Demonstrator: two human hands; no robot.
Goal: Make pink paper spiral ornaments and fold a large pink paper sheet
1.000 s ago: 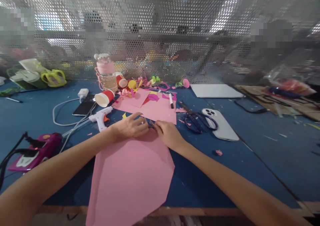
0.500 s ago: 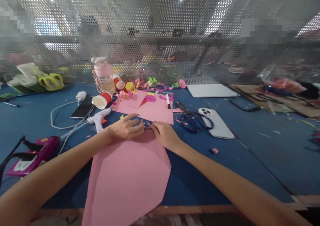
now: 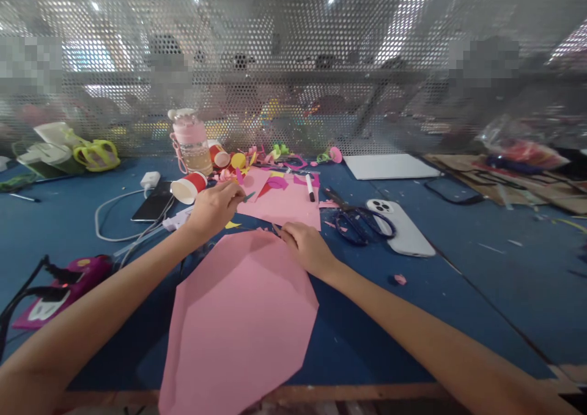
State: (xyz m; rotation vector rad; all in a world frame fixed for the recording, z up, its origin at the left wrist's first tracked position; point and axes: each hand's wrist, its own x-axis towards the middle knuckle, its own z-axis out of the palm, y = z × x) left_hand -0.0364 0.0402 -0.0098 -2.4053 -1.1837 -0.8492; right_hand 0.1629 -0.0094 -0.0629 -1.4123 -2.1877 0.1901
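Observation:
A large pink paper sheet (image 3: 243,317) with angled cut edges lies in front of me, its lower end over the table's front edge. My right hand (image 3: 306,249) is closed at the sheet's upper right edge, thumb and finger pinching there. Raised off the sheet, my left hand (image 3: 217,210) has its fingers pressed together above the far pink paper (image 3: 288,210). A small teal tip shows at its fingertips; whether it is a nail or a held scrap I cannot tell. The white glue gun (image 3: 178,219) is partly hidden behind this hand.
Blue-handled scissors (image 3: 358,222) touch a white phone (image 3: 403,228) on the right. A marker (image 3: 310,187) and paper scraps lie at the back, near a pink-lidded bottle (image 3: 190,137) and a red paper cup (image 3: 190,187). A purple power strip (image 3: 77,283) sits left.
My left hand has lifted off the pink sheet and moved up and slightly left, in front of the glue gun. The sheet's top edge is now uncovered. My right hand stays almost in place.

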